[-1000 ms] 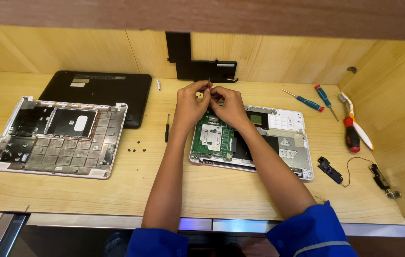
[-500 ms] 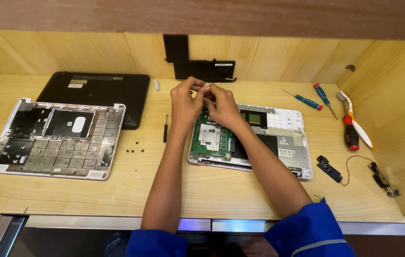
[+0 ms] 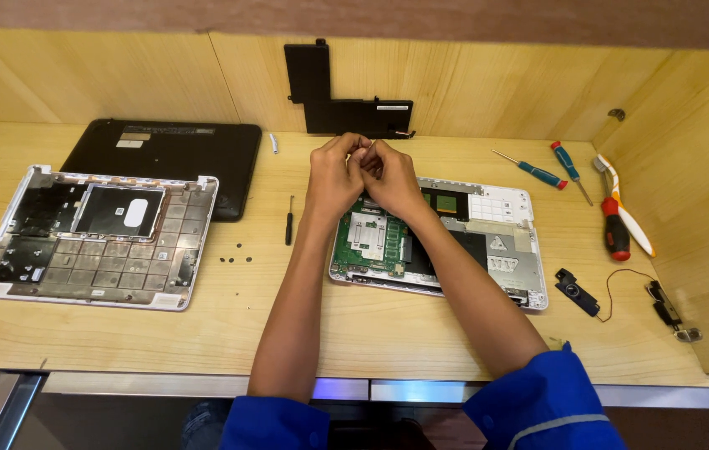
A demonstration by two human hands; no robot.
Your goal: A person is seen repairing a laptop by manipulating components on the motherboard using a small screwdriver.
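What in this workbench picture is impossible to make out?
- Head view: whatever the left hand and right hand pinch between them is too small and covered by fingers.
- The opened laptop base is partly hidden by both forearms.
- The tiny screws are too small to tell their type.

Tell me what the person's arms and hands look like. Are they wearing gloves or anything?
No gloves. Both the left hand and the right hand are bare, with no watch or rings that I can see. The forearms are bare too. Bright blue sleeves are pushed up near the elbows, and the right one has a thin grey stripe across it.
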